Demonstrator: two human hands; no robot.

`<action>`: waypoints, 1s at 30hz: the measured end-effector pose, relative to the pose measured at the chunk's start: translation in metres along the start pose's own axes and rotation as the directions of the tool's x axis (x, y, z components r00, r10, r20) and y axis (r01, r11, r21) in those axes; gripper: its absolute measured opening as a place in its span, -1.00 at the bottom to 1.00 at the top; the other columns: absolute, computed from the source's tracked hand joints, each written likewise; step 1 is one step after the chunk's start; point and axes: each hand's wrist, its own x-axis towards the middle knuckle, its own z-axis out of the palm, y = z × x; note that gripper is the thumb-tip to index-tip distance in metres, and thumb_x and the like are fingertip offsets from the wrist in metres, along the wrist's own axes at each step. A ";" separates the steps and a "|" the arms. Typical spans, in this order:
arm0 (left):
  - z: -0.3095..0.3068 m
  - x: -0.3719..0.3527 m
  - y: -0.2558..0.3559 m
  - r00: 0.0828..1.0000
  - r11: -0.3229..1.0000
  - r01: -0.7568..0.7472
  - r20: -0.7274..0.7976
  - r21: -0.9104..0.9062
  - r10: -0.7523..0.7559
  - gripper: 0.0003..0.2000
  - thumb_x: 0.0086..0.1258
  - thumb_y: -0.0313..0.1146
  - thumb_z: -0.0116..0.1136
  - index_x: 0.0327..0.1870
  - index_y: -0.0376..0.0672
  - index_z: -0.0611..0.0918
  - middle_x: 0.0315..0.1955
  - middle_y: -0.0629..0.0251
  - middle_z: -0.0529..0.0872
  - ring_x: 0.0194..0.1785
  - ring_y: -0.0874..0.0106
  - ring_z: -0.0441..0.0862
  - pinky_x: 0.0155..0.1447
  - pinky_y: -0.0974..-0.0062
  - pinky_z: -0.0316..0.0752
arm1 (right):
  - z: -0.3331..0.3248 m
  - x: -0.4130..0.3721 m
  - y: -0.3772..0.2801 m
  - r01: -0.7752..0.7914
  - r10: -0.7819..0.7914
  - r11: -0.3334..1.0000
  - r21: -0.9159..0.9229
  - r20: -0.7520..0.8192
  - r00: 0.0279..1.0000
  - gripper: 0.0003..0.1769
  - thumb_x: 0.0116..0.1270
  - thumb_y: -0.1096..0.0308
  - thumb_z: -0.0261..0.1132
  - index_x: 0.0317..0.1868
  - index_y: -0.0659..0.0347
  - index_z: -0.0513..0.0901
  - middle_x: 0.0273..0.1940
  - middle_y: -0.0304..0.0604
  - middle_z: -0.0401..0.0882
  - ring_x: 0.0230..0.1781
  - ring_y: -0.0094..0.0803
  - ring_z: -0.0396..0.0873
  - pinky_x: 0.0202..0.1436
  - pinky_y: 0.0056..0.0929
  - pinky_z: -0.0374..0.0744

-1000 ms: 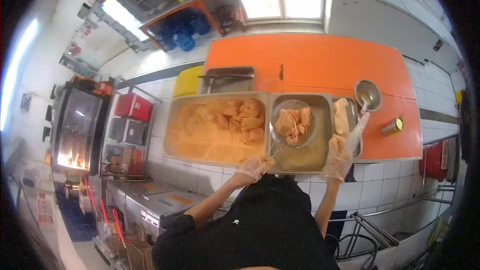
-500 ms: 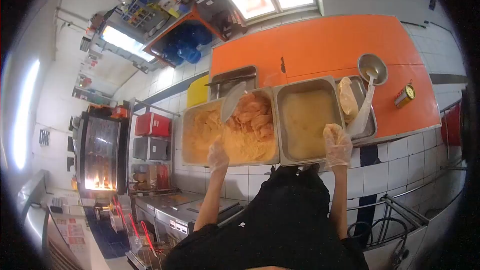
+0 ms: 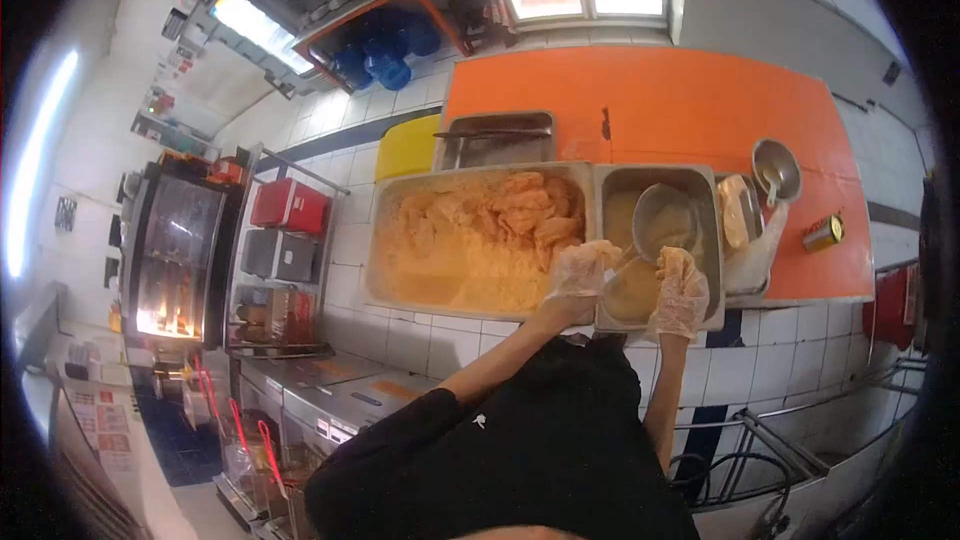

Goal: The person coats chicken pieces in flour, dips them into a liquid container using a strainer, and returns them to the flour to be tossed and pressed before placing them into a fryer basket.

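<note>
My left hand (image 3: 580, 270), in a clear plastic glove with crumbly coating on it, grips the handle of a round strainer (image 3: 665, 220). The strainer's bowl sits in a steel pan of cloudy yellowish liquid (image 3: 622, 305). Close to that pan's right front edge, my gloved right hand (image 3: 682, 292) has loosely bent, coated fingers; I see nothing held in it. Left of the liquid stands a wide metal tub (image 3: 480, 314) of pale flour-like coating (image 3: 500, 285). Raw, coated meat pieces (image 3: 530, 208) are heaped at its back right.
Behind the tub is a steel tray (image 3: 495, 147) with a long utensil across it, beside a yellow container (image 3: 405, 148). On the orange table (image 3: 690, 100) stand a metal bowl (image 3: 777, 172) and a can (image 3: 823, 232). A smaller pan (image 3: 757, 285) holds a wrapped pale lump (image 3: 733, 212).
My left hand has carried the strainer rightward from over the coating tub into the pan of liquid. My right hand stays near that pan's right front corner. The camera view has shifted slightly.
</note>
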 end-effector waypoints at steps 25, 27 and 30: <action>-0.206 -0.036 -0.358 0.761 0.731 0.630 0.022 -0.261 -0.648 -0.58 0.49 -0.05 -0.06 0.02 -0.24 0.62 -0.08 -0.14 0.68 -0.04 -0.06 0.64 -0.02 0.08 0.52 | 0.440 -0.039 0.057 0.091 0.367 0.820 -0.566 0.641 0.674 -0.18 0.41 -0.18 0.06 0.44 0.31 0.30 0.21 0.23 0.51 0.24 0.06 0.49 0.22 -0.05 0.52; -0.208 -0.055 -0.375 0.873 0.877 0.470 0.099 0.098 -0.478 -0.65 0.45 -0.10 -0.03 -0.09 -0.21 0.66 -0.19 -0.11 0.71 -0.14 -0.02 0.67 -0.12 0.08 0.54 | 0.401 -0.052 0.003 0.098 0.520 0.709 -0.698 0.612 0.596 -0.33 0.39 -0.07 0.13 0.28 0.32 0.44 0.17 0.20 0.56 0.18 0.15 0.51 0.21 -0.01 0.48; -0.154 -0.081 -0.421 0.926 0.922 0.021 0.341 0.386 -0.163 -0.74 0.36 -0.25 0.01 -0.10 -0.14 0.68 -0.25 -0.14 0.70 -0.16 0.00 0.69 -0.12 0.09 0.55 | 0.386 -0.073 0.040 0.282 0.423 0.715 -0.639 0.717 0.554 -0.28 0.33 -0.11 0.18 0.25 0.35 0.47 0.11 0.26 0.57 0.16 0.09 0.53 0.23 -0.09 0.50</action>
